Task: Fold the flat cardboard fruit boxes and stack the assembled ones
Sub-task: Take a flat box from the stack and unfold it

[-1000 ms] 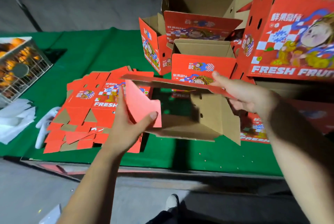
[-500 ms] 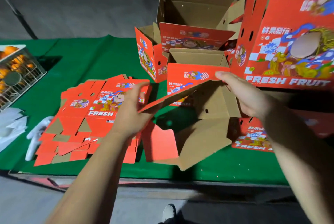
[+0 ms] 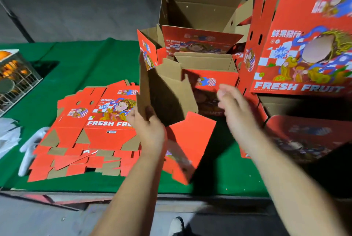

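1. The left hand (image 3: 150, 131) has its grip clamped on the lower edge of a half-opened box blank (image 3: 167, 98), thumb on the brown inner face. The blank stands tilted in the air, just right of the pile of flat blanks (image 3: 91, 132), with red flaps hanging below the hand.
2. The right hand (image 3: 236, 110) is blurred, fingers apart and holding nothing, just right of the held blank.
3. This box looks barely begun: its walls are not squared and no flap is tucked.
4. The pile of flat blanks lies on the green desk (image 3: 85, 64), several sheets deep, so much folding appears left.
5. Behind and right of that pile, assembled boxes (image 3: 200, 45) already stand stacked, open tops up, beside a large box (image 3: 304, 45) reading FRESH FRUIT.
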A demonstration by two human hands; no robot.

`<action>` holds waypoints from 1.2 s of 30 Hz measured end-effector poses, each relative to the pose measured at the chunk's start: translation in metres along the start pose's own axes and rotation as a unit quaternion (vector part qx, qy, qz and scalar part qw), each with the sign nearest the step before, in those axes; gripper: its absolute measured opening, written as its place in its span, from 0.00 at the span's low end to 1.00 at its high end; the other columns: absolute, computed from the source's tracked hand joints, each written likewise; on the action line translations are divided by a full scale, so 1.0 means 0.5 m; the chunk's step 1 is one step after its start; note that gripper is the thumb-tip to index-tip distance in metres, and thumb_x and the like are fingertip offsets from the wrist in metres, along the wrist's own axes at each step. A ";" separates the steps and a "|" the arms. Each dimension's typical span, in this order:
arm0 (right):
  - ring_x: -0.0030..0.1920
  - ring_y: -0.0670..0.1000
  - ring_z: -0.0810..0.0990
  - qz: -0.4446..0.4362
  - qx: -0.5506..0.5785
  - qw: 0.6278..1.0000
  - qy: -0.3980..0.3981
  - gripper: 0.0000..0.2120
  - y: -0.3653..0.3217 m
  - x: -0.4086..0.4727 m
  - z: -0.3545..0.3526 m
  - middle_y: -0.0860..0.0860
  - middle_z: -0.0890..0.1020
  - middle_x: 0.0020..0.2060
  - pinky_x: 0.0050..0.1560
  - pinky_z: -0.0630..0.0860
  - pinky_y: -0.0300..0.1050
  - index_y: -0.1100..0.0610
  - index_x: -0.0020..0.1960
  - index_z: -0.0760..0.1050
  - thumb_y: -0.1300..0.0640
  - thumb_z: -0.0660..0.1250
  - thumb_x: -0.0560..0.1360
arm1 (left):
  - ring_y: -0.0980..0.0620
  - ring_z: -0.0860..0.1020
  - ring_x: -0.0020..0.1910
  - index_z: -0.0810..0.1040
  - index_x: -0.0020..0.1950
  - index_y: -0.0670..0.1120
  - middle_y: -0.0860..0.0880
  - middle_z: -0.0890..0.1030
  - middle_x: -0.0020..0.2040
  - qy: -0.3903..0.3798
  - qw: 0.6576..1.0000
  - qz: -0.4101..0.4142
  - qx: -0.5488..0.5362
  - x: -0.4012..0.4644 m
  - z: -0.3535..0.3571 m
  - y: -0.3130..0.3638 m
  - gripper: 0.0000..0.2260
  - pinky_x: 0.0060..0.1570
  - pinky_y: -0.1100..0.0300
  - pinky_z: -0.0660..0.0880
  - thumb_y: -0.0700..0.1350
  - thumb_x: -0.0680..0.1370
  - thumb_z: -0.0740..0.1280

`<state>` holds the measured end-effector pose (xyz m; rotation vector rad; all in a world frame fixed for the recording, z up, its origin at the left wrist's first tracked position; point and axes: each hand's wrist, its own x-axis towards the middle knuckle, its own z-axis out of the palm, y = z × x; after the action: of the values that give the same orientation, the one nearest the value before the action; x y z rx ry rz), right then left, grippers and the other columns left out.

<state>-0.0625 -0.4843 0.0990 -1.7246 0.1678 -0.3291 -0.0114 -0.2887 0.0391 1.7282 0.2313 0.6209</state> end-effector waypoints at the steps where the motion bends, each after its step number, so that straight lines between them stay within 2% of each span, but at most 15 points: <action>1: 0.56 0.30 0.76 -0.041 -0.018 0.999 0.020 0.18 0.013 -0.044 0.026 0.43 0.76 0.60 0.53 0.69 0.24 0.41 0.65 0.71 0.43 0.65 0.75 | 0.44 0.69 0.60 0.73 0.72 0.36 0.39 0.70 0.59 0.029 0.999 -0.031 -0.007 -0.012 0.011 0.010 0.22 0.64 0.66 0.65 0.28 0.78 0.59; 3: 0.53 0.32 0.76 -0.093 -0.124 0.987 0.035 0.23 0.038 -0.117 0.070 0.46 0.75 0.58 0.52 0.70 0.26 0.41 0.64 0.65 0.46 0.70 0.72 | 0.48 0.65 0.61 0.64 0.80 0.41 0.37 0.65 0.63 0.050 0.994 -0.091 -0.036 -0.043 0.034 0.038 0.31 0.69 0.61 0.65 0.26 0.77 0.57; 6: 0.52 0.53 0.81 -0.073 -0.191 0.977 0.060 0.29 0.062 -0.103 0.065 0.51 0.81 0.55 0.52 0.75 0.46 0.43 0.64 0.61 0.49 0.75 0.72 | 0.46 0.66 0.63 0.52 0.85 0.50 0.43 0.59 0.65 0.024 0.986 -0.146 -0.081 -0.086 0.046 0.055 0.39 0.73 0.48 0.66 0.27 0.77 0.55; 10: 0.54 0.47 0.81 -0.039 -0.169 0.985 -0.019 0.25 0.077 0.007 0.008 0.47 0.82 0.56 0.59 0.76 0.46 0.48 0.67 0.70 0.59 0.75 0.74 | 0.49 0.62 0.62 0.43 0.85 0.49 0.46 0.58 0.63 -0.075 0.993 -0.083 -0.049 -0.151 0.044 0.063 0.46 0.76 0.47 0.62 0.26 0.71 0.56; 13: 0.50 0.49 0.82 0.020 -0.092 0.996 0.004 0.20 0.089 0.069 0.007 0.51 0.81 0.57 0.48 0.78 0.36 0.47 0.64 0.72 0.64 0.68 0.76 | 0.52 0.57 0.67 0.37 0.81 0.51 0.40 0.56 0.68 -0.199 0.980 -0.023 -0.017 -0.207 0.060 0.075 0.46 0.78 0.61 0.54 0.34 0.72 0.61; 16: 0.58 0.46 0.81 0.057 0.015 0.998 -0.001 0.28 0.099 0.098 0.016 0.42 0.81 0.58 0.56 0.76 0.40 0.45 0.70 0.69 0.46 0.73 0.73 | 0.77 0.48 0.68 0.33 0.78 0.56 0.49 0.52 0.69 -0.373 0.926 -0.013 -0.061 -0.197 0.044 0.068 0.48 0.66 0.82 0.50 0.53 0.77 0.70; 18: 0.65 0.44 0.77 0.061 -0.033 0.996 -0.064 0.43 0.119 0.099 0.016 0.41 0.75 0.66 0.64 0.71 0.37 0.38 0.78 0.58 0.48 0.76 0.69 | 0.79 0.46 0.69 0.37 0.81 0.55 0.56 0.54 0.69 -0.379 0.924 -0.003 -0.045 -0.146 0.016 0.059 0.49 0.67 0.82 0.47 0.67 0.73 0.66; 20: 0.73 0.45 0.68 0.030 -0.138 0.984 -0.105 0.51 0.137 0.091 0.019 0.44 0.66 0.73 0.67 0.65 0.31 0.32 0.79 0.46 0.60 0.75 0.71 | 0.76 0.46 0.72 0.46 0.84 0.53 0.61 0.54 0.76 -0.276 0.961 -0.008 -0.028 -0.067 -0.002 0.042 0.46 0.72 0.75 0.44 0.69 0.74 0.63; 23: 0.80 0.48 0.54 -0.036 -0.198 0.978 -0.061 0.50 0.144 0.089 0.023 0.48 0.54 0.80 0.78 0.56 0.47 0.36 0.81 0.45 0.42 0.71 0.68 | 0.57 0.50 0.81 0.50 0.85 0.51 0.46 0.55 0.83 -0.123 0.989 -0.074 0.036 0.082 -0.028 0.016 0.44 0.81 0.51 0.47 0.68 0.74 0.61; 25: 0.81 0.45 0.52 -0.053 -0.187 0.979 -0.066 0.51 0.140 0.095 0.020 0.46 0.51 0.82 0.80 0.53 0.48 0.39 0.83 0.48 0.40 0.71 0.67 | 0.50 0.54 0.82 0.55 0.84 0.53 0.46 0.57 0.83 -0.158 0.982 -0.102 0.035 0.160 -0.049 -0.001 0.43 0.81 0.46 0.51 0.70 0.73 0.61; 27: 0.74 0.41 0.66 -0.082 -0.119 0.987 -0.067 0.47 0.128 0.109 0.012 0.50 0.61 0.81 0.76 0.61 0.45 0.34 0.80 0.54 0.51 0.74 0.69 | 0.54 0.66 0.77 0.67 0.78 0.54 0.50 0.69 0.78 -0.256 0.961 -0.099 -0.017 0.200 -0.067 -0.027 0.36 0.79 0.48 0.59 0.70 0.73 0.63; 29: 0.55 0.43 0.76 -0.122 -0.064 0.990 0.010 0.37 0.117 0.135 -0.002 0.58 0.77 0.66 0.59 0.74 0.42 0.27 0.69 0.66 0.57 0.74 0.70 | 0.60 0.73 0.66 0.73 0.69 0.53 0.56 0.76 0.68 -0.312 0.946 -0.077 -0.032 0.203 -0.079 -0.041 0.30 0.72 0.54 0.65 0.69 0.73 0.65; 30: 0.49 0.41 0.76 -0.131 -0.083 0.984 0.086 0.27 0.112 0.153 -0.014 0.53 0.81 0.59 0.51 0.76 0.37 0.28 0.63 0.70 0.52 0.71 0.71 | 0.62 0.72 0.64 0.74 0.67 0.53 0.57 0.75 0.66 -0.319 0.944 -0.076 -0.021 0.202 -0.084 -0.046 0.30 0.71 0.57 0.65 0.70 0.72 0.65; 33: 0.55 0.31 0.73 -0.118 -0.201 0.959 0.159 0.20 0.098 0.176 -0.030 0.33 0.74 0.58 0.55 0.71 0.32 0.24 0.59 0.63 0.49 0.57 0.76 | 0.63 0.67 0.70 0.81 0.56 0.46 0.51 0.71 0.71 -0.341 0.937 -0.047 0.060 0.207 -0.086 -0.058 0.32 0.76 0.55 0.61 0.72 0.72 0.63; 36: 0.62 0.49 0.78 -0.092 -0.240 0.957 0.134 0.28 0.118 0.178 -0.039 0.49 0.77 0.64 0.62 0.75 0.49 0.28 0.63 0.65 0.61 0.62 0.78 | 0.49 0.56 0.80 0.80 0.45 0.57 0.50 0.60 0.81 -0.353 0.921 -0.018 0.164 0.216 -0.074 -0.036 0.21 0.79 0.41 0.54 0.72 0.73 0.61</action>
<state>0.0201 -0.5394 0.0549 -2.1769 0.3030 -0.7067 0.0629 -0.2018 0.0574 2.1520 -0.1540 -0.1063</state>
